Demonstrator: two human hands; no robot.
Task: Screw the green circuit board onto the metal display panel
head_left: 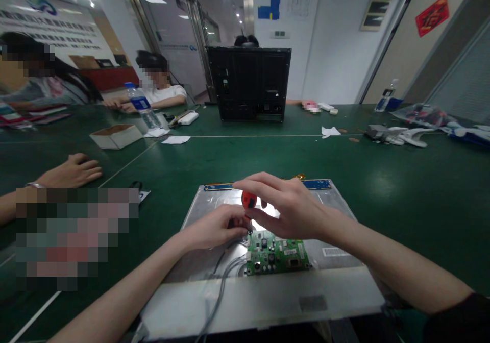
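A screwdriver [248, 200] with a round red and black handle stands nearly upright over the upper left corner of a green circuit board [277, 253]. My right hand [283, 205] is closed round its handle from above, thumb and fingers on either side. Low on the shaft, by the tip, my left hand [218, 224] is curled with its fingertips pinched against it. Its palm side is hidden. Under both hands lies a silver display panel [333, 269], with a blue strip board [319, 185] along its far edge. Grey cables [222, 287] run from the circuit board toward me.
At my left, another person's hand [72, 172] rests on the green table [390, 195]. Farther off stand a black monitor housing [250, 82], an open white box [117, 136] and a water bottle [141, 105]. White gloves [408, 136] lie at the right.
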